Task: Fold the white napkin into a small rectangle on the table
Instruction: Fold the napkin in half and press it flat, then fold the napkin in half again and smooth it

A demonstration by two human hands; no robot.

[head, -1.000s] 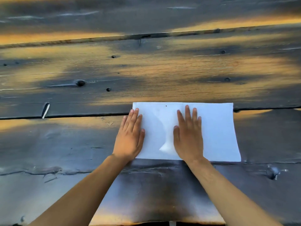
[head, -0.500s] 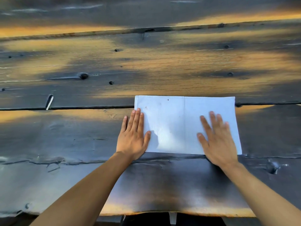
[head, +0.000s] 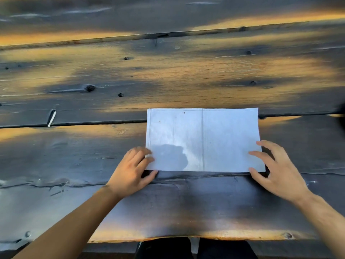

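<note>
Where the table (head: 78,195) runs bare to the left, the left hand (head: 131,170) sits at the napkin's near-left corner, fingers curled onto its edge; whether it pinches cannot be told. One white napkin (head: 203,140) lies flat as a wide rectangle across a plank seam. The right hand (head: 276,172), fingers spread and relaxed, touches the near-right corner. Two hands total.

- I can read no text, label, brand, number or sign anywhere here, neither on the white napkin (head: 204,140) nor on the wooden table (head: 168,75).
</note>
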